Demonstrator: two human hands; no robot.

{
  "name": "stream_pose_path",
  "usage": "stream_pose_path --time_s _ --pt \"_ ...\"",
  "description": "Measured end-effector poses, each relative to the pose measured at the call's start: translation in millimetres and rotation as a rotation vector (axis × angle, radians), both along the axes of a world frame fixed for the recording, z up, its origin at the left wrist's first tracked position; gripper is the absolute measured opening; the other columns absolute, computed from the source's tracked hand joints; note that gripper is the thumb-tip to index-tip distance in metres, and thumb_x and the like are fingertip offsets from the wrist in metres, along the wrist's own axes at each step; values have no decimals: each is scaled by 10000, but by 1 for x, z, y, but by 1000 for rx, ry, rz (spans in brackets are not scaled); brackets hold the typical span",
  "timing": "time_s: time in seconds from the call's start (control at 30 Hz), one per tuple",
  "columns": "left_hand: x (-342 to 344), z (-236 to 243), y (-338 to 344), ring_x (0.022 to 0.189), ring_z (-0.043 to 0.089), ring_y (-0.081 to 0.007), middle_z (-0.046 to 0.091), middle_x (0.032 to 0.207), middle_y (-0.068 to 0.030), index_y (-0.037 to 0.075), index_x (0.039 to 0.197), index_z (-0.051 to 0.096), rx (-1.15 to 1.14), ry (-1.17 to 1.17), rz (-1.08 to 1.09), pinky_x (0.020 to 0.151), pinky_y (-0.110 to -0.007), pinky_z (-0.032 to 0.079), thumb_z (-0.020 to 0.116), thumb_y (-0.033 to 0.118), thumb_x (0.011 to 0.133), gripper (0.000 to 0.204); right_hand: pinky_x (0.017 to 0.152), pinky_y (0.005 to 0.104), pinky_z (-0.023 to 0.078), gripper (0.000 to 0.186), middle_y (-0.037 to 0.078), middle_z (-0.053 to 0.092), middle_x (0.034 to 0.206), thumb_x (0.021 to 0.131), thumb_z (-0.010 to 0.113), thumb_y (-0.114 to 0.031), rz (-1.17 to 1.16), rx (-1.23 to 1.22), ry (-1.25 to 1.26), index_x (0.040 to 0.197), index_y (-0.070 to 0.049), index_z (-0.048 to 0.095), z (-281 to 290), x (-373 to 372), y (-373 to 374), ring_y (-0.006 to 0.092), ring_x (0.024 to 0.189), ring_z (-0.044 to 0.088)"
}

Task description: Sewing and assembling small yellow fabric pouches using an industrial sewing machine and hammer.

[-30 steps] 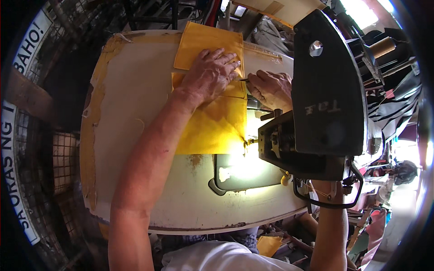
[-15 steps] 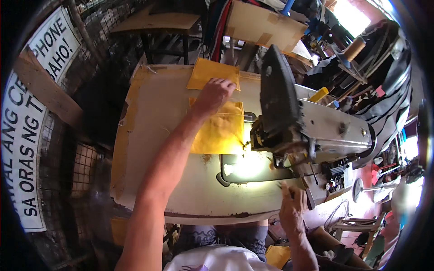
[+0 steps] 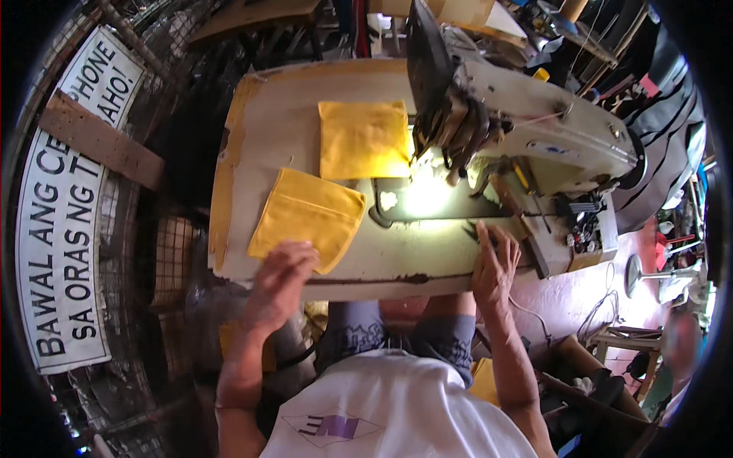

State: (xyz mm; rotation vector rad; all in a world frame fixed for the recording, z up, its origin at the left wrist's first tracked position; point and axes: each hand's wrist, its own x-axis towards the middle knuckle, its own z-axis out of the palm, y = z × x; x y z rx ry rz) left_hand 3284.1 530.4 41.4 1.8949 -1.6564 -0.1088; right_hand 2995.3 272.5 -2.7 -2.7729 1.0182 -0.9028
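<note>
Seamed yellow piece [image 3: 311, 214] is lying clear; second piece [image 3: 363, 140] is adjoining sewing machine [image 3: 546, 141]. Left hand [image 3: 279, 281] and right hand [image 3: 496, 264] are showing unclear grips.

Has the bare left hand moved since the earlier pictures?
Yes: the left hand has moved toward the person, from the far side of the white, tape-edged tabletop to its near edge.

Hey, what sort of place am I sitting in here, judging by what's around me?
Probably a small sewing workshop: a sewing machine stands on the worn table, a flat yellow piece lies by its lit working end, and a brown spool shows behind.
</note>
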Motion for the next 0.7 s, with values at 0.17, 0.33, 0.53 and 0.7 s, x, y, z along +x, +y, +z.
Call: stream_pose_path --time_s 0.17,0.33,0.53,0.7 --pt "-19 9 24 1312 515 -334 597 1333 -117 52 1249 644 42 -101 49 1111 -468 413 633 60 914 336 1060 481 390 513 159 546 1300 818 586 15 68 -35 -8 1323 -72 620 8 9 14 358 1252 502" --pt "17 24 -12 1333 490 -351 552 1400 -139 41 1285 620 -96 12 319 1124 -463 389 597 107 957 336 1054 466 448 425 198 532 1382 835 643 -26 436 153 -192 1259 -2 650 52 74 88 391 1325 492" --pt "45 -19 -61 1379 430 -360 510 1445 -185 14 1386 528 97 -353 219 1168 -450 305 585 162 970 446 1199 529 216 874 320 377 1488 856 626 -527 377 166 27 1395 131 424 7 158 108 444 1418 342" --pt "85 -37 -53 1410 383 -392 439 1502 -222 0 1451 454 182 -314 134 1176 -459 294 491 252 1033 489 1189 557 252 802 295 473 1385 799 677 -463 389 233 -231 1347 87 477 -5 170 114 465 1377 384"
